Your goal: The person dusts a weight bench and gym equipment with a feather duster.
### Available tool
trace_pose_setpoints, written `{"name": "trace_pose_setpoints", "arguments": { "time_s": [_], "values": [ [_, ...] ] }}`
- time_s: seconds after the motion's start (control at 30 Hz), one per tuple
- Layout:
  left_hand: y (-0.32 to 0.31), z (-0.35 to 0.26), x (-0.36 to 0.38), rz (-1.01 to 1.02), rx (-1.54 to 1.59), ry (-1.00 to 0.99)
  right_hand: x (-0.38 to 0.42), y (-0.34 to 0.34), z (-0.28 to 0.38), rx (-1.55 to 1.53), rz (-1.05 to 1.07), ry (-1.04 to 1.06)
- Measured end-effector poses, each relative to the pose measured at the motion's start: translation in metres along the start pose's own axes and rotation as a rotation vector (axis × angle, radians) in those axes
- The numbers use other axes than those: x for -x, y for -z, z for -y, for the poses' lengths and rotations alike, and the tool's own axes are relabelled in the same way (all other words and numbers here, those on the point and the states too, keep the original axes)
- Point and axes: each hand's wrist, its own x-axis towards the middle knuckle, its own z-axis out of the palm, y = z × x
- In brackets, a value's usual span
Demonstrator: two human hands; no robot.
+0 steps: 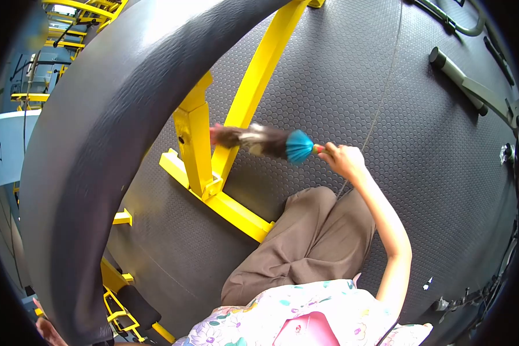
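My right hand (344, 160) is closed around the short handle of a feather duster (265, 141). The duster has a bright blue collar and dark and pale feathers, smeared by motion. Its feathered end points left and overlaps the yellow steel frame (195, 150) of a gym bench, close to the upright post. A large black padded cushion (106, 124) of that bench curves across the left of the view. At the lower left edge, part of my left hand (49, 331) shows beside the cushion's end, with most of its fingers hidden.
Textured black rubber flooring (340, 69) lies under the bench. A grey machine with a black-capped bar (461, 83) stands at the upper right. More yellow gym frames (78, 43) are at the upper left. A yellow base bar (236, 216) runs close to my knees.
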Motion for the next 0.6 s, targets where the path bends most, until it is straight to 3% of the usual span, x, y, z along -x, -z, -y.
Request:
{"name": "trace_pose_setpoints", "arguments": {
  "time_s": [0.13,0.23,0.33,0.47,0.5,0.6],
  "values": [
    [-0.015,-0.011,-0.036,0.012,-0.001,-0.028,-0.035,0.000,-0.066,0.056,-0.151,-0.220],
    [-0.024,-0.022,-0.056,0.032,-0.009,-0.036,-0.063,0.007,-0.083,-0.063,-0.389,-0.388],
    [-0.035,-0.038,-0.066,0.057,-0.019,-0.031,-0.079,0.003,-0.072,-0.174,-0.375,-0.425],
    [-0.054,-0.059,-0.084,0.063,-0.014,-0.032,-0.064,-0.014,-0.082,-0.071,-0.201,-0.070],
    [-0.058,-0.064,-0.087,0.061,-0.016,-0.029,-0.064,-0.013,-0.086,0.056,-0.133,-0.037],
    [-0.069,-0.076,-0.093,0.062,-0.021,-0.016,-0.077,-0.007,-0.113,0.070,-0.187,-0.026]
  ]
}}
